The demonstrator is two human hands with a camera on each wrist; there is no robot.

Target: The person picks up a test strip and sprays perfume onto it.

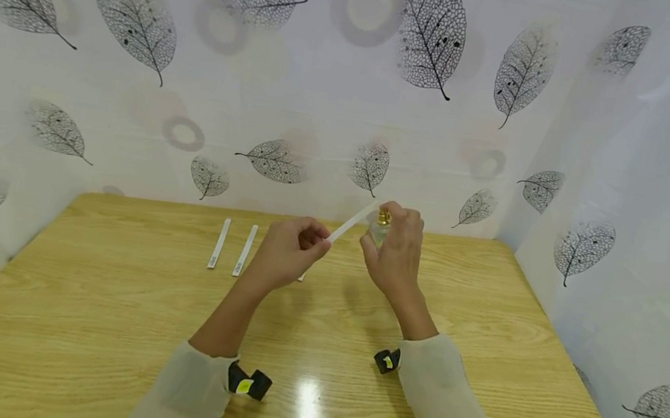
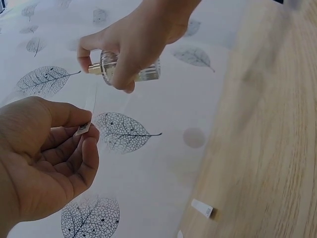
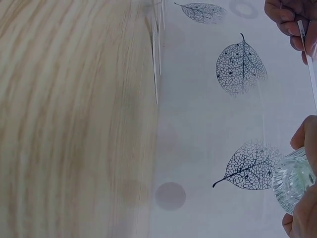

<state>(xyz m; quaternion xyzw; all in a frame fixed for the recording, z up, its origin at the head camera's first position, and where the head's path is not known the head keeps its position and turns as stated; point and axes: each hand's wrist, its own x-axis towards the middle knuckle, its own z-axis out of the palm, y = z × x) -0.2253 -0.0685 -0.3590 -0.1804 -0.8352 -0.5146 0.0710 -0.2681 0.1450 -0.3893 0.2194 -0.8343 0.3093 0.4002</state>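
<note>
Between thumb and fingers my left hand pinches the labelled end of a white paper test strip, which slants up to the right. My right hand grips a glass perfume bottle with a gold neck, its index finger on the sprayer top. In the head view the strip's far tip overlaps the bottle's top. The left wrist view shows the ribbed clear perfume bottle lying sideways in the right hand, its gold sprayer just above the strip. In the right wrist view the bottle's faceted base faces the camera.
Two more white strips, a left one and a right one, lie on the wooden table. Another strip's end shows beside my left hand, partly hidden by it. A leaf-patterned cloth stands behind the table.
</note>
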